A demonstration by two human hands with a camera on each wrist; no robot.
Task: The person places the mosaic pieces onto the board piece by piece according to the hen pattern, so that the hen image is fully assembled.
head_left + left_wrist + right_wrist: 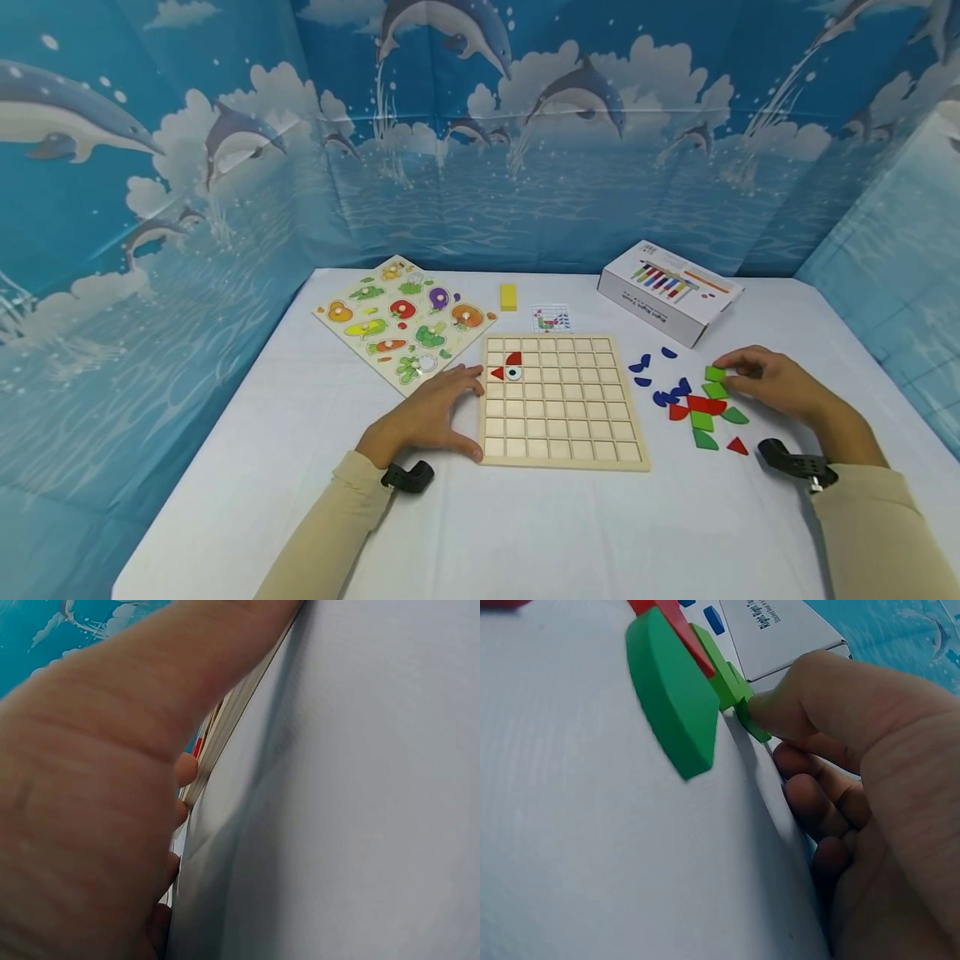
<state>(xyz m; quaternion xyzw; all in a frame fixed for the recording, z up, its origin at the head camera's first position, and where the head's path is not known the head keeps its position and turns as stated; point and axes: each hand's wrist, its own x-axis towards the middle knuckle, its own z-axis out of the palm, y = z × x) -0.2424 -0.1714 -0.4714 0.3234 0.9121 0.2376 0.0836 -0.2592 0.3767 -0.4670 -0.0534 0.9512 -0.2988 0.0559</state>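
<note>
A wooden grid board lies mid-table. In its upper left cells are a red quarter-round tile, a red triangle and a white eye tile. My left hand rests at the board's left edge, thumb near the lower corner and fingers spread higher up. Right of the board, my right hand pinches a light green square tile between thumb and index finger. In the right wrist view the thumb meets a green tile; the other fingers curl below.
Loose red, green and blue tiles lie beside my right hand. Behind the board are a small pattern card, a yellow block and a white box. A vegetable puzzle board sits back left.
</note>
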